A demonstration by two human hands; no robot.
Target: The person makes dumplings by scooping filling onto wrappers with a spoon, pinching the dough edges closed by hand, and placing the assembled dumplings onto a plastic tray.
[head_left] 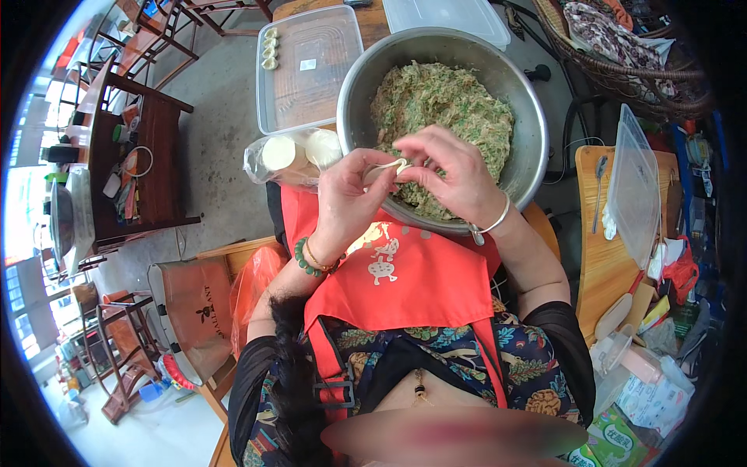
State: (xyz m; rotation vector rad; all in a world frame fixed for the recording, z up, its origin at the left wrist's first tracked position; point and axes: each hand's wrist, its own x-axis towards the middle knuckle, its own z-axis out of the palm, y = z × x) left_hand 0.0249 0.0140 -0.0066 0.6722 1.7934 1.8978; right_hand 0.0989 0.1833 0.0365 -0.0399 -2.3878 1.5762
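Between my two hands, over the near rim of a large steel bowl, is a folded dumpling wrapper. My left hand pinches one side of it with thumb and fingertips. The fingers of my right hand press the other side; whether filling is inside I cannot tell. Green-flecked minced filling is heaped in the bowl. To the left, stacks of round wrappers sit in a clear plastic bag. Several finished dumplings stand in a row along the left edge of a clear plastic tray.
Another clear plastic container is behind the bowl. On the right, a wooden board or stool top carries a spoon and an upright plastic lid. A wicker basket is at the upper right, a wooden cabinet at the left.
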